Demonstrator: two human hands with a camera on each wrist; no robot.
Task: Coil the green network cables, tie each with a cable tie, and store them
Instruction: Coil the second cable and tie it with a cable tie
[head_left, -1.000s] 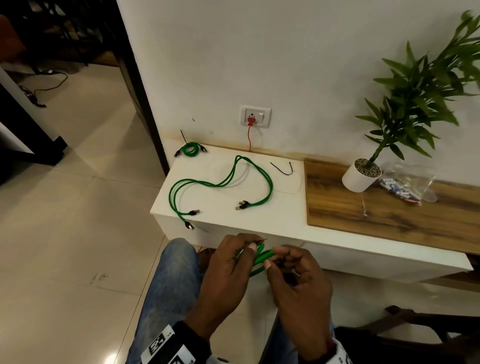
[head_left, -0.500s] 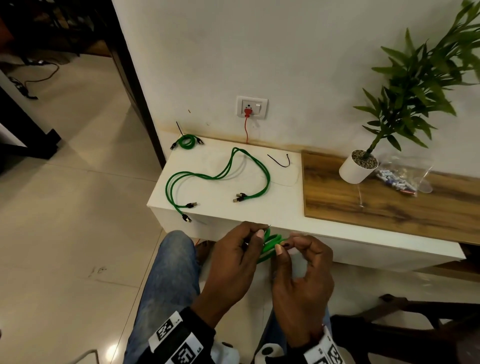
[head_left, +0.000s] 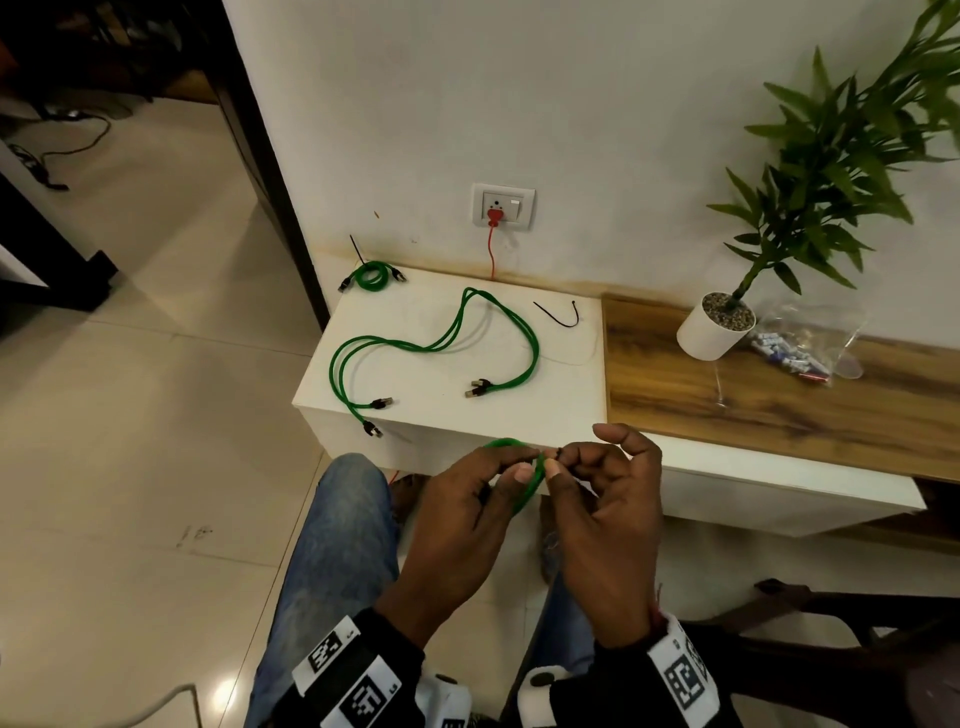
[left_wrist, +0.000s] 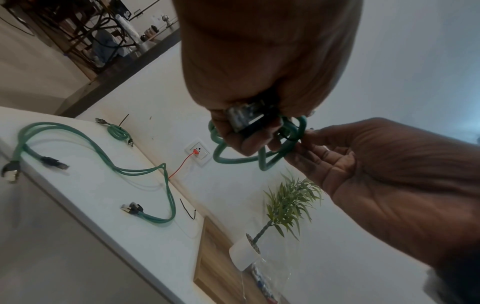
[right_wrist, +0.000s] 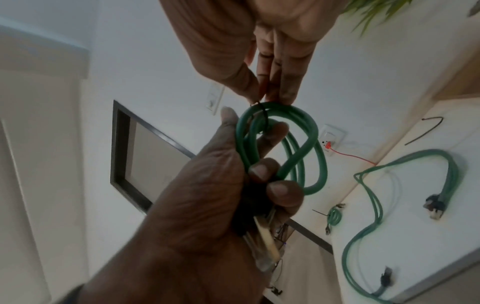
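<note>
Green coil (head_left: 527, 486) sits gripped in our left hand (head_left: 462, 519) off the desk's near edge, our right hand (head_left: 597, 499) pinching the black tie (right_wrist: 263, 115) looped round it. If that pinch slips, the loops may spring apart; two loose cables (head_left: 431, 345) wait mid-desk, a tied one (head_left: 371, 275) at the far-left corner

Coiled green cable (left_wrist: 241, 159) between both hands (left_wrist: 298, 131)

We see a white cabinet top (head_left: 426, 374) against a pale wall, joined on its right by a wood-grain shelf (head_left: 779, 405). A white wall socket (head_left: 503, 206) holds a red plug, its thin red cord (head_left: 491, 254) dropping behind the cabinet. On the shelf stands a leafy plant in a white pot (head_left: 712, 326), beside a clear plastic bag (head_left: 800, 345) of small items. Glossy beige floor tiles (head_left: 130, 441) stretch left.
</note>
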